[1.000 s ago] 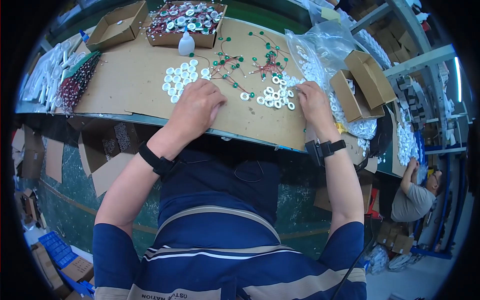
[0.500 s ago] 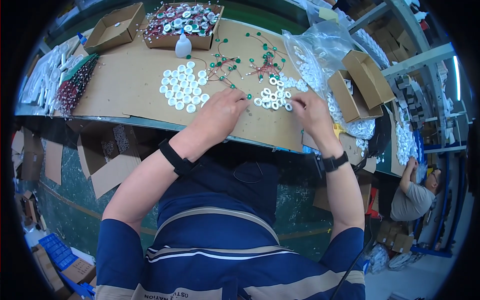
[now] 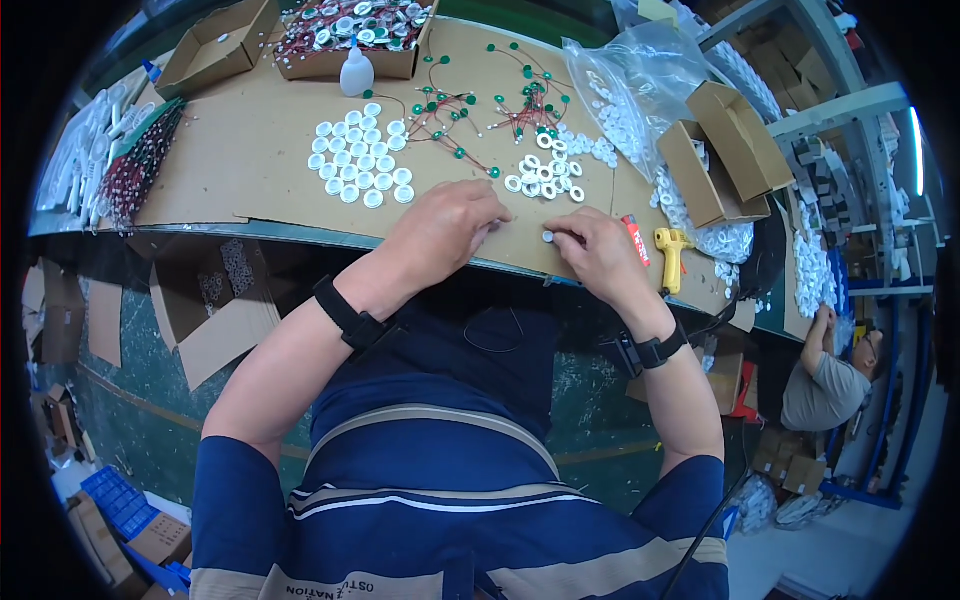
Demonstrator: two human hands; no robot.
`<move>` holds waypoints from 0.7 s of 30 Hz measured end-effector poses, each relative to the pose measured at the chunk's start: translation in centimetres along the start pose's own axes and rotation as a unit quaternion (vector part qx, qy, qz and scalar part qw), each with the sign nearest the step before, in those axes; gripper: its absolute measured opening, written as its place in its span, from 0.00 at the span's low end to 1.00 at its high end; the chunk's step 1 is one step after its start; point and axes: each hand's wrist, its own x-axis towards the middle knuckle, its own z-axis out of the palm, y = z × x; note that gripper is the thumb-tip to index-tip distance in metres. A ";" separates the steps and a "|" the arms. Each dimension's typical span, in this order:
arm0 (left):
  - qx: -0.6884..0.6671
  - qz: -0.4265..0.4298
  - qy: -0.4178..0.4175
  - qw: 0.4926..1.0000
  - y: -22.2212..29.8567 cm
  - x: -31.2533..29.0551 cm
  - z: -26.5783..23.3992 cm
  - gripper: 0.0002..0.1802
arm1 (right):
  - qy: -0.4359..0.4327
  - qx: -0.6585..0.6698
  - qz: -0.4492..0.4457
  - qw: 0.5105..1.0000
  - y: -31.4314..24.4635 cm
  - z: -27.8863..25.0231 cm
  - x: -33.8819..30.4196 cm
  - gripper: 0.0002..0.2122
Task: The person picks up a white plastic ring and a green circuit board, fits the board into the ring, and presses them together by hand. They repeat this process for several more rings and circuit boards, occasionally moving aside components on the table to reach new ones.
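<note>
Far left: bundles of wired parts [image 3: 125, 165] are lying along the cardboard-covered bench [image 3: 250, 170], pushed aside, likely as stock. Behind them an open cardboard box [image 3: 215, 45] is sitting nearly bare, one small white piece in it. Next right, a second open box [image 3: 355, 35] is holding red-wired pieces with white and green caps; a white squeeze bottle [image 3: 356, 72] is standing against its front.

Centre-left: white discs [image 3: 358, 160] are lying flat in tidy rows, seemingly laid out for counting or for picking up.

Left hand [image 3: 450, 225] is resting palm down on the cardboard, fingers curled loosely; cannot tell whether anything is under it. Right hand [image 3: 598, 250] is pinching a small white disc [image 3: 547, 237] at its fingertips, low against the bench near its front edge, probably for steadiness. Beyond it, white rings [image 3: 545, 175] and green-tipped wires [image 3: 470, 110] are lying loose, near at hand.

Right: a clear plastic bag [image 3: 640, 90] is holding many white pieces; two open cartons [image 3: 715, 150] are tilting beside it. A yellow tool [image 3: 672, 255] is lying at the bench edge.
</note>
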 end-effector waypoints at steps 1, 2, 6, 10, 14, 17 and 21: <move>-0.013 -0.005 0.007 1.000 0.1 0.1 0.0 0.13 | -0.008 0.011 0.013 1.000 -0.1 -0.1 -0.2 0.12; -0.026 -0.011 0.015 0.999 0.1 0.2 -0.1 0.13 | -0.016 0.022 0.026 0.999 -0.3 -0.3 -0.4 0.12; -0.021 0.005 0.055 0.998 -0.2 0.2 0.6 0.14 | -0.023 0.015 0.027 0.999 -0.7 0.0 -0.4 0.12; -0.014 0.023 0.045 0.999 -0.6 0.2 0.6 0.13 | -0.025 0.003 0.031 0.999 -0.6 0.1 -0.5 0.11; -0.001 0.013 0.026 1.000 -0.6 0.0 0.4 0.15 | -0.030 0.007 0.038 0.999 -0.7 0.0 -0.4 0.12; 0.001 0.000 0.021 1.000 -0.5 -0.1 0.4 0.17 | -0.032 0.012 0.041 0.999 -0.9 -0.1 -0.5 0.12; -0.006 -0.019 0.023 1.000 -0.5 0.0 0.2 0.21 | -0.032 0.017 0.042 0.998 -1.2 -0.1 -0.6 0.12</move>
